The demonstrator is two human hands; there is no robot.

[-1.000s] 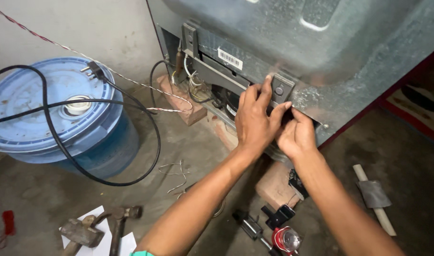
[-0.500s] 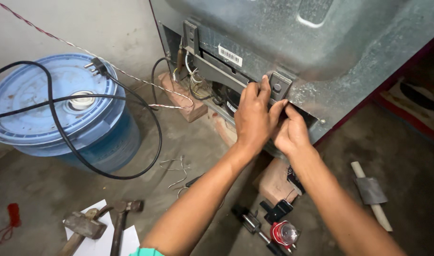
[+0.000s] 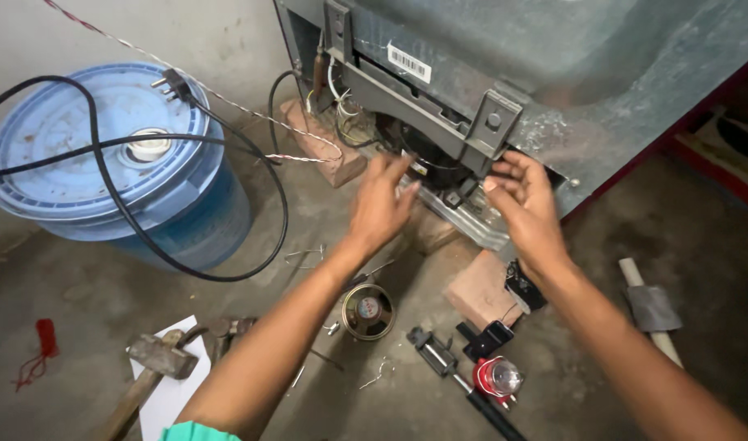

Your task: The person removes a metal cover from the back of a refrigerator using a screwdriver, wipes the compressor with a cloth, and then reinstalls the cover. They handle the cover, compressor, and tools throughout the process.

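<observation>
A grey metal appliance (image 3: 553, 73) is tipped up on bricks, its underside facing me. A grey bracket (image 3: 439, 106) crosses the lower opening, with a black compressor (image 3: 427, 155) behind it. My left hand (image 3: 382, 204) hovers just below the opening, fingers apart and holding nothing. My right hand (image 3: 525, 200) is to the right of it, fingers spread, close to the bracket's lug (image 3: 492, 122) and the lower rail (image 3: 472, 224). Neither hand grips anything.
A blue lidded drum (image 3: 104, 163) stands at left with a black power cord (image 3: 186, 261) and plug draped over it. On the concrete floor lie hammers (image 3: 157, 355), a round tin (image 3: 367, 310), a brick (image 3: 481, 287), a red-capped tool (image 3: 496, 377) and a chisel (image 3: 647, 306).
Both hands have come off the bracket and drawn back toward me, moving apart with fingers opening. The view has shifted slightly lower.
</observation>
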